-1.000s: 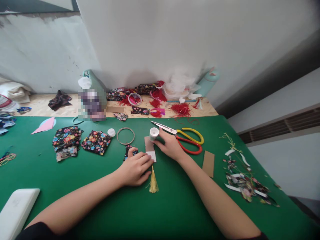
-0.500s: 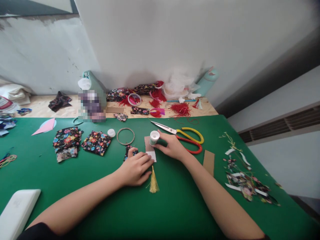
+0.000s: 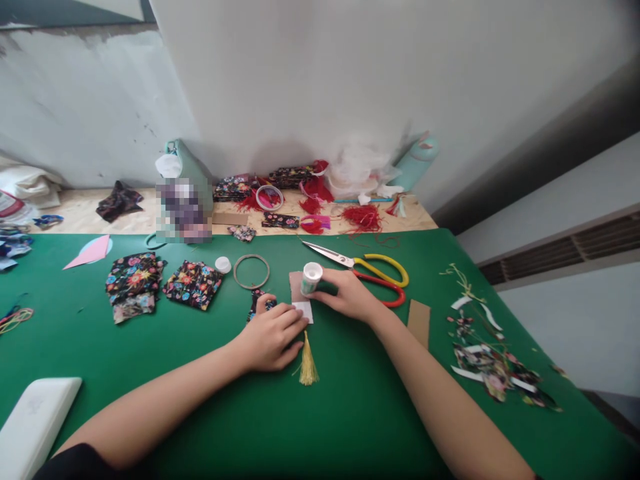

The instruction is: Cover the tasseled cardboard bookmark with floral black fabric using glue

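Over the card (image 3: 296, 288), on my feed, the right hand (image 3: 346, 293) pinches the tube (image 3: 311, 281) between thumb and fingers; whether it touches the card I cannot tell. The left hand (image 3: 273, 335), at the tube's 7 o'clock, lays slightly spread fingers on the card's near end. I see the tassel (image 3: 308, 365) at the card's 6 o'clock

Odds and ends around the green desk (image 3: 325, 427)
At the back, a pale green bottle (image 3: 416, 160) is beside some crumpled clear plastic (image 3: 357, 163), with tangled red thread (image 3: 361, 218) in front. Towards the left lie a dark rumpled cloth (image 3: 119, 201) and a pink paper (image 3: 93, 253) over a pale blue one (image 3: 111, 245). A white box (image 3: 40, 417) sits near left; loose fabric scraps (image 3: 493, 377) are heaped on the right.
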